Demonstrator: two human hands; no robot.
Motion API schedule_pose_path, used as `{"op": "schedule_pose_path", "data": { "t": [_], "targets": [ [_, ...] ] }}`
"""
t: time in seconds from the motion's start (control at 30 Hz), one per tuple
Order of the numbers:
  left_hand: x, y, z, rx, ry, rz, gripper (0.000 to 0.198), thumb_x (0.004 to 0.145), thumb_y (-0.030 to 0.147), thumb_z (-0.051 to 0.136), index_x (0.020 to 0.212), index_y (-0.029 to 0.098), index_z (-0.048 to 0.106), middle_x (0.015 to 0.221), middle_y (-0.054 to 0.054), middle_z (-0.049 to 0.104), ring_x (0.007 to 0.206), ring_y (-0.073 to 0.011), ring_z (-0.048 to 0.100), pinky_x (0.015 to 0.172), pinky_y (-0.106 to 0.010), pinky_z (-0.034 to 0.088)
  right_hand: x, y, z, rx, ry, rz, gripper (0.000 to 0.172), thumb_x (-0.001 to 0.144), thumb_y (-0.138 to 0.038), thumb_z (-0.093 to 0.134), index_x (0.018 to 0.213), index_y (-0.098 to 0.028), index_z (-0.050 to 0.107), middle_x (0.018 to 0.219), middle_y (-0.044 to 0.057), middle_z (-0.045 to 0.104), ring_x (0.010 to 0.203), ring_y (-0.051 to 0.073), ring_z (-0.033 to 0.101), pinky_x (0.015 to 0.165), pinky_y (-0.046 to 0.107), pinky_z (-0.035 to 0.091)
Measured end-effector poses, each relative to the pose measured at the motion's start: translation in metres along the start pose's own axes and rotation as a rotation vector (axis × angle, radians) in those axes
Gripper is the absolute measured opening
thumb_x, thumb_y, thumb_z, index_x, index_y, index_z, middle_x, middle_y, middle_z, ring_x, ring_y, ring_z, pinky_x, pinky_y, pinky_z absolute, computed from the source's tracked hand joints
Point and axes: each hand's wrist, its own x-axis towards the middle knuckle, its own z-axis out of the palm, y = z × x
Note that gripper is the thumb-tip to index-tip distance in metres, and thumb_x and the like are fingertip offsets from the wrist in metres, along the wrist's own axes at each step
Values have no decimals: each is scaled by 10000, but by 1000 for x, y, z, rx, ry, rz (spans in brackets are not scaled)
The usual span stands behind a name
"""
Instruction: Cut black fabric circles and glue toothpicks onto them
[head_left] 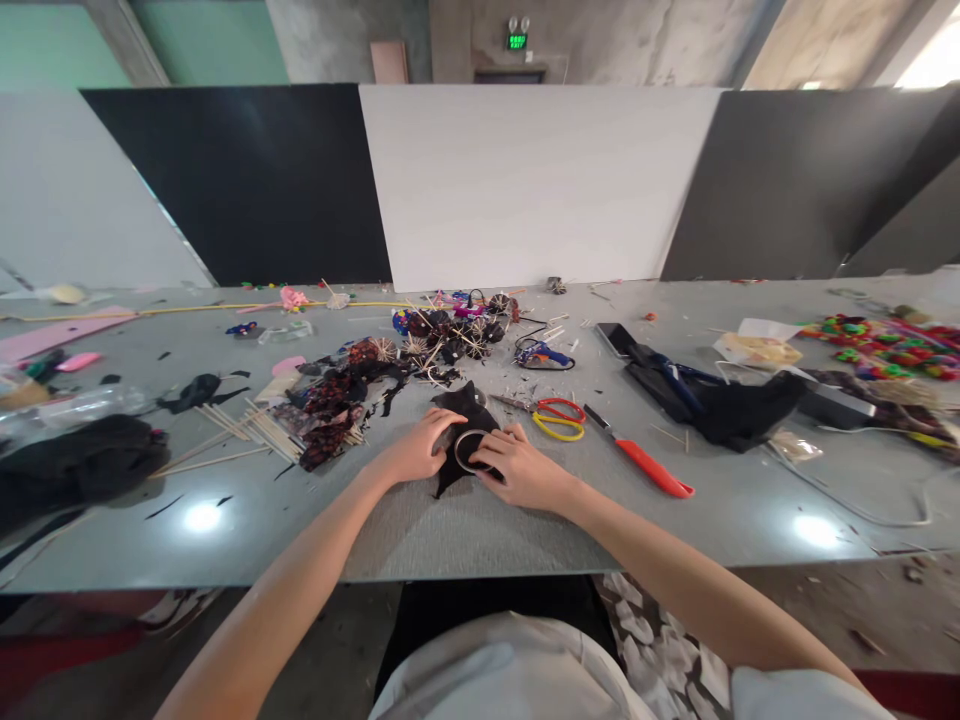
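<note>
A piece of black fabric [459, 408] lies on the grey table [480, 530] in front of me. A small ring, like a roll of tape [470, 450], rests on the fabric. My left hand [417, 449] presses on the ring's left side with fingers curled on its rim. From the right, my right hand [523, 466] grips the same ring with fingers pinched on it.
Scissors with red and yellow handles [556, 417] and a red-handled utility knife [645, 463] lie right of my hands. Wooden sticks [247, 428], patterned fabric scraps [330, 405], small paper umbrellas [457, 330], a glue gun [541, 353] and black cloth [720, 405] lie around.
</note>
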Motion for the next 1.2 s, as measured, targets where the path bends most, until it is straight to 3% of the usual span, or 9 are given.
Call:
{"op": "schedule_pose_path", "data": {
  "t": [0.17,0.27,0.33,0.47,0.67,0.83,1.0,1.1,1.2],
  "targets": [
    [6,12,6,-67,2,66,439,986,243,554,1424,261,556,1465,-94,589,1423,-246,489,1226,-470,379,-11,18,-44,-89,174,206,256,1054,-338,493,1182,-216,678,1120,99,714,1077,243,619,984,412,350],
    [8,15,11,-83,-111,51,496,1004,375,582,1490,293,518,1556,-78,527,1482,-241,439,1241,-477,361,-46,45,-71,-222,238,480,319,1060,-374,434,1154,-223,698,1152,122,711,1108,275,612,991,431,353],
    [8,16,13,-87,-165,38,541,1000,412,598,1519,303,490,1584,-71,501,1497,-240,424,1250,-488,346,-82,67,-80,-324,194,669,376,1046,-441,419,1162,-222,701,1181,137,699,1125,296,604,968,441,375],
    [7,15,16,-101,-187,35,551,983,419,634,1507,301,509,1569,-67,522,1478,-234,454,1246,-467,349,-158,106,-75,-510,36,917,477,985,-543,463,1234,-199,680,1264,180,658,1152,366,575,948,506,405],
    [8,15,15,-128,-164,-3,455,1044,356,499,1496,311,516,1536,-51,558,1441,-219,496,1221,-436,377,-212,124,-58,-493,-8,858,443,995,-533,442,1230,-246,683,1287,138,658,1158,332,571,935,462,410],
    [8,11,16,-111,-167,16,498,1002,289,556,1497,305,504,1527,-55,563,1418,-219,517,1220,-436,379,-215,122,-55,-544,63,832,404,1024,-442,392,1160,-235,711,1225,151,657,1107,312,555,902,434,384],
    [11,10,13,-3,-225,-39,545,979,284,591,1510,339,482,1570,-50,521,1503,-295,417,1224,-525,363,-192,109,-59,-667,143,962,374,982,-375,453,1212,-187,681,1236,210,620,1151,391,474,893,510,362],
    [19,13,8,45,-289,-22,558,948,255,629,1485,344,506,1558,-46,534,1525,-327,377,1218,-543,373,-160,101,-60,-546,159,844,385,1000,-352,440,1293,-197,635,1299,192,615,1199,361,485,960,490,355],
    [29,16,3,70,-325,7,588,887,206,695,1445,317,545,1511,-48,582,1515,-344,391,1226,-556,368,-118,98,-56,-394,73,680,368,1029,-375,429,1298,-210,617,1284,172,640,1177,324,527,967,445,361]
  ]
}}
